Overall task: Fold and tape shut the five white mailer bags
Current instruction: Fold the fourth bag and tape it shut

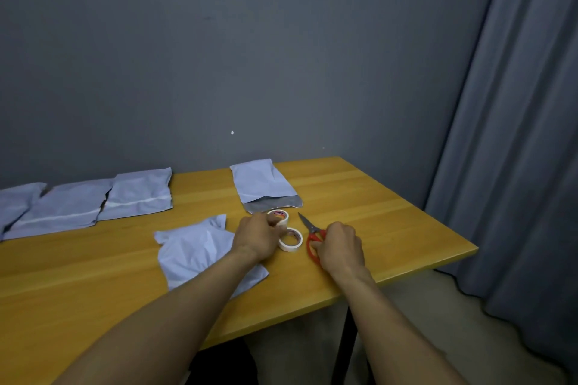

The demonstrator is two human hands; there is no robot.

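Observation:
A crumpled white mailer bag [190, 248] lies in front of me, partly under my left forearm. Another white mailer bag [261, 183] lies further back with its grey open flap toward me. Three folded, taped bags [137, 194] overlap at the far left. My left hand [258, 236] grips a white tape roll [280, 216]. A second tape roll [292, 239] lies flat just right of that hand. My right hand [341, 247] is closed on the red handles of the scissors [311, 228], whose blades point away to the left.
The wooden table [391, 212] ends at a right edge close to my right hand, and its near edge runs under my forearms. A grey wall stands behind it. A grey curtain [513, 134] hangs at the right.

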